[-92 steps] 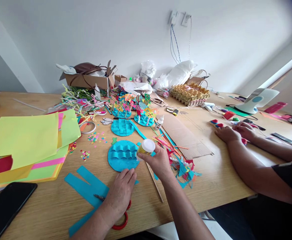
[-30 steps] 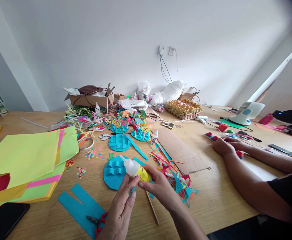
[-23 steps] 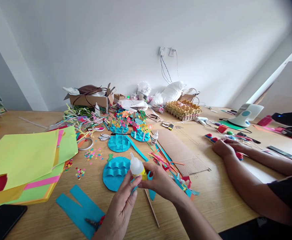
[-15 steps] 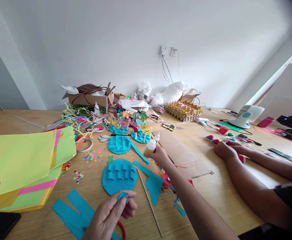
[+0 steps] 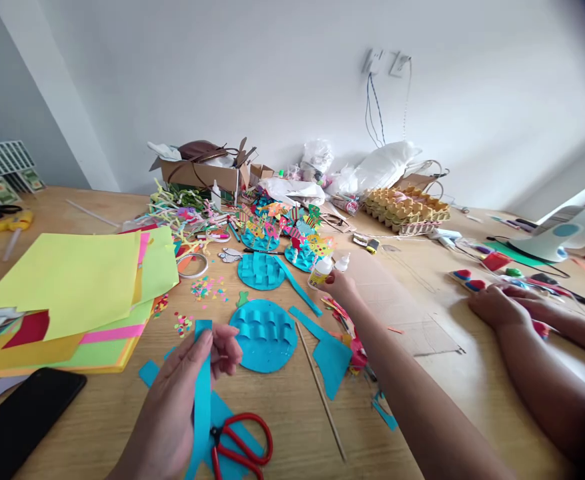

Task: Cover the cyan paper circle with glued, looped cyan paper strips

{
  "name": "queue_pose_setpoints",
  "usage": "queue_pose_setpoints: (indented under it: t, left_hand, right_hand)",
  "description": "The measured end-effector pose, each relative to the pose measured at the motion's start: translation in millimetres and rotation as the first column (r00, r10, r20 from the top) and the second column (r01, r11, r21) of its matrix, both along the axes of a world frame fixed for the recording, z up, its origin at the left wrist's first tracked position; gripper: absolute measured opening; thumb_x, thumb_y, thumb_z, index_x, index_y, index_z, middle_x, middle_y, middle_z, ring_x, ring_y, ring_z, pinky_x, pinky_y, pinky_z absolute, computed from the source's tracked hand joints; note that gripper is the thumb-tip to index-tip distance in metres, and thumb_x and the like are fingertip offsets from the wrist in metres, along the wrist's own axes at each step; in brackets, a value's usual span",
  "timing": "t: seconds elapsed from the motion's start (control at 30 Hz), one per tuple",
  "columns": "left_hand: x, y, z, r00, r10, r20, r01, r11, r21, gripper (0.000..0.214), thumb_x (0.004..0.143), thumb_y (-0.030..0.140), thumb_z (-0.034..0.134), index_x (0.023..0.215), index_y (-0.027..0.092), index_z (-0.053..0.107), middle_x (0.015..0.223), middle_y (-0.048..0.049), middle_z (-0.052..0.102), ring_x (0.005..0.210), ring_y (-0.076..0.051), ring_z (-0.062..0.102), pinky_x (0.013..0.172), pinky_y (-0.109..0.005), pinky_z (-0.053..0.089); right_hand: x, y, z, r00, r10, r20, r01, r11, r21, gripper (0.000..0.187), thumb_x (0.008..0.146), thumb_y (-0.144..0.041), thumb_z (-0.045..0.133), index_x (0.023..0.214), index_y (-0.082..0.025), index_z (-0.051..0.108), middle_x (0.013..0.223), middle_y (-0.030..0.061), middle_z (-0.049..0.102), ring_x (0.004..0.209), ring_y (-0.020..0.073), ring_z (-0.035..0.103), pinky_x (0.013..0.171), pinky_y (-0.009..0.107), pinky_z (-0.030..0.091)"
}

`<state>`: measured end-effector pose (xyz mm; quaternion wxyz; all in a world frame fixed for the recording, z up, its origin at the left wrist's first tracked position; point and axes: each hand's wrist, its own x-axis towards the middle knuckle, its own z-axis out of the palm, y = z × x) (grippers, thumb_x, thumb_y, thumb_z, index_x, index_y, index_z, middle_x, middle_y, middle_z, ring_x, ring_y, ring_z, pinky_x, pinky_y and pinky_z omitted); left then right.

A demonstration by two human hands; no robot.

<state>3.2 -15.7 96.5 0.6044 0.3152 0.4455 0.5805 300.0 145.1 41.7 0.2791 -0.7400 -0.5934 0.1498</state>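
My left hand pinches a blue paper strip upright between thumb and fingers. Stretched forward, my right hand has its fingers closed at the side of a white glue bottle; the palm side is hidden. A second white bottle shows just behind it. In front of me lies a round blue disc with rows of raised paper loops. Beyond it rests another blue disc with woven strips. Red-handled scissors lie on blue paper beside my left hand.
Yellow paper sheets and a black phone lie left. A wooden stick, blue scrap and cardboard are near my right arm. Craft materials and egg trays stand behind. Another person's hands work at right.
My left hand has lifted the blue strip, which now stands upright, and has moved left, uncovering the scissors. The view has swung left and down. My right hand stays at the bottle.
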Motion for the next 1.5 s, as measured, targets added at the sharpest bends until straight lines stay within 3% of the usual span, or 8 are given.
queue_pose_setpoints:
  t: [0.13,0.23,0.3,0.4,0.5,0.6,1.07,1.5]
  left_hand:
    - [-0.7,1.3,3.4,0.997,0.055,0.062,-0.058,0.997,0.055,0.026,0.072,0.041,0.063,0.079,0.016,0.065,0.07,-0.0032,0.062,0.071,-0.016,0.056,0.062,-0.024,0.048]
    - [10.3,-2.4,7.7,0.986,0.061,0.156,-0.074,0.994,0.075,0.023,0.075,0.038,0.059,0.082,0.017,0.064,0.072,-0.0029,0.062,0.074,-0.016,0.056,0.065,-0.023,0.048]
    - [22.3,-6.2,12.2,0.975,0.048,0.215,-0.068,0.994,0.085,0.022,0.077,0.038,0.058,0.081,0.017,0.064,0.075,-0.0029,0.062,0.077,-0.015,0.056,0.067,-0.024,0.048]
    - [38.9,-11.9,18.7,0.964,0.034,0.265,-0.065,0.992,0.108,0.023,0.078,0.04,0.057,0.083,0.018,0.063,0.078,-0.0022,0.061,0.08,-0.015,0.056,0.072,-0.024,0.047]
    - [46.0,-15.3,19.8,0.958,0.046,0.282,-0.082,0.99,0.117,0.024,0.08,0.04,0.054,0.089,0.02,0.063,0.082,-0.0014,0.061,0.083,-0.014,0.055,0.075,-0.025,0.046]
    - [43.8,-15.5,13.5,0.959,0.079,0.272,-0.108,0.99,0.091,0.025,0.08,0.041,0.054,0.092,0.021,0.063,0.085,-0.0016,0.061,0.088,-0.015,0.055,0.077,-0.026,0.045]
    - [-1.6,6.8,-37.8,0.995,-0.057,-0.084,0.063,0.995,0.073,0.032,0.066,0.03,0.069,0.094,0.018,0.059,0.068,0.0034,0.057,0.059,-0.009,0.053,0.055,-0.019,0.041]
    - [-24.3,31.0,-69.9,0.833,-0.127,-0.539,0.204,0.975,0.085,0.017,0.068,0.031,0.054,0.081,0.023,0.047,0.059,0.0062,0.054,0.05,-0.013,0.053,0.045,-0.021,0.04]
  right_hand:
    - [-13.1,-56.2,30.0,1.0,0.02,-0.02,-0.02,0.999,-0.031,0.004,0.07,-0.02,0.058,0.068,-0.016,0.057,0.057,0.0007,0.056,0.058,0.0148,0.053,0.054,0.026,0.035]
    - [-55.1,-119.3,52.1,0.928,0.31,-0.208,-0.321,0.947,-0.021,0.009,0.076,-0.025,0.055,0.07,-0.019,0.058,0.062,-0.0016,0.057,0.061,0.0124,0.053,0.057,0.024,0.038]
    - [-91.5,-156.6,60.0,0.766,0.477,-0.431,-0.537,0.844,-0.022,0.008,0.074,-0.026,0.058,0.078,-0.019,0.06,0.073,-0.0001,0.061,0.068,0.0134,0.054,0.061,0.024,0.04]
    - [-136.0,-189.8,58.4,0.448,0.473,-0.758,-0.627,0.771,0.111,0.027,0.069,-0.032,0.068,0.089,-0.019,0.056,0.092,0.0019,0.06,0.085,0.0153,0.054,0.074,0.027,0.041]
    - [-155.2,-199.3,48.1,0.121,0.25,-0.961,-0.584,0.8,0.134,0.039,0.062,-0.036,0.074,0.087,-0.019,0.05,0.077,-0.0015,0.058,0.072,0.0116,0.055,0.063,0.023,0.04]
    - [-153.9,-199.9,40.0,0.013,0.129,-0.992,-0.593,0.799,0.096,0.041,0.059,-0.034,0.076,0.084,-0.019,0.047,0.067,-0.0041,0.056,0.055,0.009,0.053,0.052,0.021,0.038]
    - [-104.6,-174.4,35.7,0.379,0.24,-0.894,-0.446,0.893,0.051,0.021,0.065,-0.035,0.068,0.078,-0.019,0.06,0.058,-0.0063,0.044,0.049,0.0056,0.036,0.043,0.018,0.029]
    - [-100.5,-143.3,17.1,0.562,0.219,-0.798,-0.46,0.884,-0.082,0.017,0.065,-0.031,0.06,0.074,-0.017,0.063,0.054,-0.0067,0.046,0.042,0.0048,0.034,0.04,0.02,0.026]
